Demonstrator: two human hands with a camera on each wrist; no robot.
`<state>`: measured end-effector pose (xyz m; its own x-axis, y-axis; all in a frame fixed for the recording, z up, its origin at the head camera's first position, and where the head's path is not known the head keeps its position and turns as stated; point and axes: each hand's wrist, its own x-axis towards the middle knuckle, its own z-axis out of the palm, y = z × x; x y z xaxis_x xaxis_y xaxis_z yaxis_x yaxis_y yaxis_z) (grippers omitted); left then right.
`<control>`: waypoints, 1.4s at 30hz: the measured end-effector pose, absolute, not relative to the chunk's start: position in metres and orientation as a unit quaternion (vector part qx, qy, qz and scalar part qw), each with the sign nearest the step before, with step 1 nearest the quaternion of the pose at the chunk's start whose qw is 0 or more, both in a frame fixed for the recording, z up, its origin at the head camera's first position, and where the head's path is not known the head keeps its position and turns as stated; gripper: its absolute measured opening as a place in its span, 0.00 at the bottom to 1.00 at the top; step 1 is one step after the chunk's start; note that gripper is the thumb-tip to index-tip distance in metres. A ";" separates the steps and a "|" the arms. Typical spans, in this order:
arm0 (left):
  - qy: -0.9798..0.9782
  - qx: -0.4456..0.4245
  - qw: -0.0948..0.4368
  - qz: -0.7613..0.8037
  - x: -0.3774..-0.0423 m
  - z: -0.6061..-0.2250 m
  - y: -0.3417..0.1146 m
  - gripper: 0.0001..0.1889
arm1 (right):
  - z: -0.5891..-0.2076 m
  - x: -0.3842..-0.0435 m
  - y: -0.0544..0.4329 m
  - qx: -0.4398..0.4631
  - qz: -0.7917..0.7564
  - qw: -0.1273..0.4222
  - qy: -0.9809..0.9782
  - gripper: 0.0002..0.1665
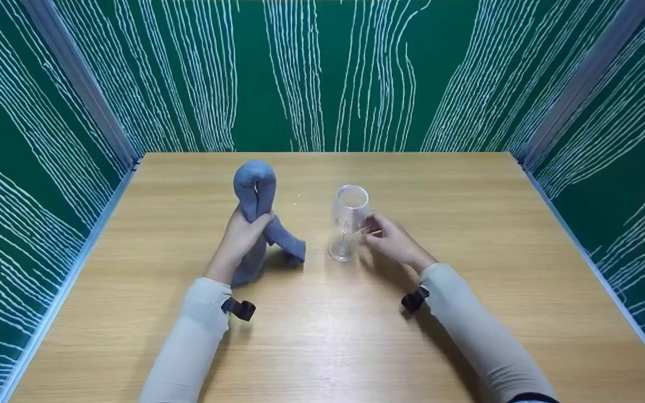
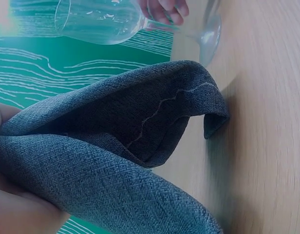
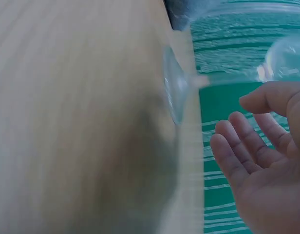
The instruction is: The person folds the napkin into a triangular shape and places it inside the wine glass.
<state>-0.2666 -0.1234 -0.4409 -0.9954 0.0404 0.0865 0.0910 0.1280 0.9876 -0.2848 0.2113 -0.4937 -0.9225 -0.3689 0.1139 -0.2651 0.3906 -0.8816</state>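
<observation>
A grey-blue cloth [image 1: 256,174] is bunched in my left hand [image 1: 240,235], which grips it around the middle. Its upper part stands up as a loop, and its lower ends hang down to the tabletop. In the left wrist view a pale seam runs along a fold of the cloth [image 2: 140,190]. To the right, a clear wine glass [image 1: 350,208] stands upright on its foot. My right hand [image 1: 394,242] is beside its stem, fingers loosely bent. The right wrist view shows that hand [image 3: 259,161] apart from the glass's foot [image 3: 174,87], holding nothing.
Both the cloth and the glass are on a light wooden table [image 1: 322,330]. Green panels [image 1: 333,73] with white wavy lines enclose its back and sides. Small white specks lie between the cloth and the glass. A dark camera is strapped on each wrist.
</observation>
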 end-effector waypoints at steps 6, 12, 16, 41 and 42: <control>-0.753 -0.041 0.019 -0.656 -0.265 -0.439 -0.122 0.23 | -0.478 -0.287 0.229 -0.179 -0.518 0.021 0.836 0.21; -0.765 -0.048 0.019 -0.642 -0.265 -0.437 -0.121 0.25 | -0.456 -0.286 0.240 -0.177 -0.514 -0.032 0.838 0.21; -0.781 -0.065 0.000 -0.621 -0.264 -0.433 -0.122 0.29 | -0.439 -0.283 0.243 -0.175 -0.525 -0.072 0.830 0.20; -0.840 -0.186 0.007 -0.509 -0.248 -0.414 -0.097 0.25 | -0.405 -0.259 0.194 -0.414 -0.314 -0.318 0.793 0.38; -0.846 -0.196 0.012 -0.496 -0.247 -0.414 -0.095 0.25 | -0.405 -0.258 0.191 -0.423 -0.308 -0.322 0.789 0.39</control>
